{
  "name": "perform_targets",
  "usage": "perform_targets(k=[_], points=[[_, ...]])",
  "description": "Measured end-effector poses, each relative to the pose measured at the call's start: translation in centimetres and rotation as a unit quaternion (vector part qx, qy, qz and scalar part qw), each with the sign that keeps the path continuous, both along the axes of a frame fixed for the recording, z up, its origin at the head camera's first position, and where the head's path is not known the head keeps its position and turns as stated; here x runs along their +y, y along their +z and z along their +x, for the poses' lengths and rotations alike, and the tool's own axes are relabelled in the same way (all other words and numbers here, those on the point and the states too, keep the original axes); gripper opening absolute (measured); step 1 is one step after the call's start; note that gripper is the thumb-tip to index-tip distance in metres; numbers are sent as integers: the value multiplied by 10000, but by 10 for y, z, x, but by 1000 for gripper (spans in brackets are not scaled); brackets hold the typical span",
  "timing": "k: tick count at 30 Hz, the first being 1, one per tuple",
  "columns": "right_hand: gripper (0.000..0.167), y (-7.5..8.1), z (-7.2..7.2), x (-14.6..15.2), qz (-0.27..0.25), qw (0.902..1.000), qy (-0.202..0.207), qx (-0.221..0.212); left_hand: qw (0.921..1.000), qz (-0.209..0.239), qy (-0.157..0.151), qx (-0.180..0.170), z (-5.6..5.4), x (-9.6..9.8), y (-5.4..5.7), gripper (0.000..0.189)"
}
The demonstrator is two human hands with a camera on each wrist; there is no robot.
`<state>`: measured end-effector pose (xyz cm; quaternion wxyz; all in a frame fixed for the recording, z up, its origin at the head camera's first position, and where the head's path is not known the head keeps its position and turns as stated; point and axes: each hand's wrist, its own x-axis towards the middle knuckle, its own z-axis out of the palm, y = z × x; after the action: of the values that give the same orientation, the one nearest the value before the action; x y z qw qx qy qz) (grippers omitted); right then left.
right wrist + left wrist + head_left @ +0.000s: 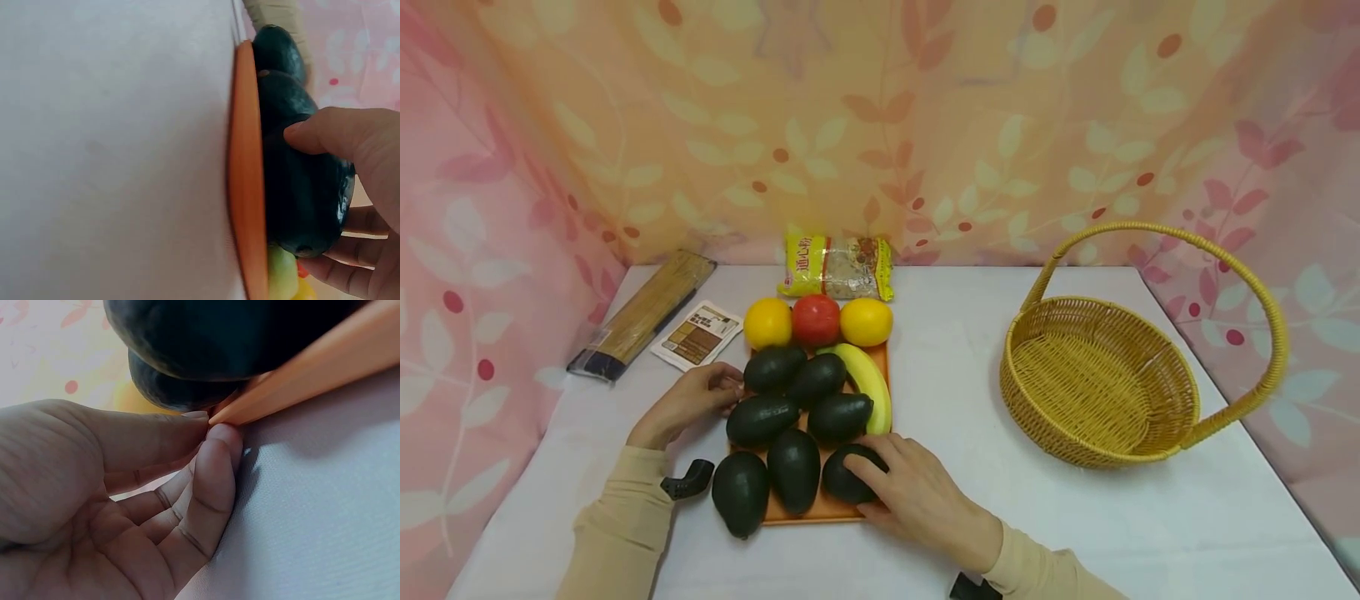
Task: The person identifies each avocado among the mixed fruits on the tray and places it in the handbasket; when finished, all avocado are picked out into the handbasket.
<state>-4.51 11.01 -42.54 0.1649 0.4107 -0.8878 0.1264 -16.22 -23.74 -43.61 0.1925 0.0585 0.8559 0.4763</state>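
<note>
An orange tray (812,518) carries several dark avocados (793,471), a banana (871,385), and, along its far end, a red round fruit (816,320) between two yellow fruits (867,322). At the tray's left side, my left hand (688,404) pinches the rim between thumb and fingers; the left wrist view shows the thumb (156,434) on top of the edge. My right hand (925,500) grips the avocado (850,475) at the near right corner, thumb on one side and fingers round the other. That avocado (306,194) lies close against the tray wall (247,169).
A wicker basket (1022,400) with a tall handle stands to the right. Behind the tray lies a yellow food packet (838,267). A white sachet (697,335) and a long pack of dry noodle-like sticks (643,315) lie at the left. Patterned curtains (880,125) surround the white table.
</note>
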Motion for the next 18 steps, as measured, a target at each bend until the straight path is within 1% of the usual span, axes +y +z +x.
perform_targets(k=[5, 10, 14, 18], points=[[54, 10, -1, 4, -252, 9997, -51, 58, 10000, 42, 4, 0, 1, -1, -3, 37], [55, 22, -7, 13, -489, 9987, -95, 88, 10000, 39, -26, -7, -1, -2, -3, 37], [57, 36, -16, 27, -695, 9972, -198, 176, 9999, 75, -79, 36, -2, -2, -2, 37], [57, 56, -30, 47, -688, 9952, -534, 456, 9999, 106, -73, 57, -1, -4, 0, 37]])
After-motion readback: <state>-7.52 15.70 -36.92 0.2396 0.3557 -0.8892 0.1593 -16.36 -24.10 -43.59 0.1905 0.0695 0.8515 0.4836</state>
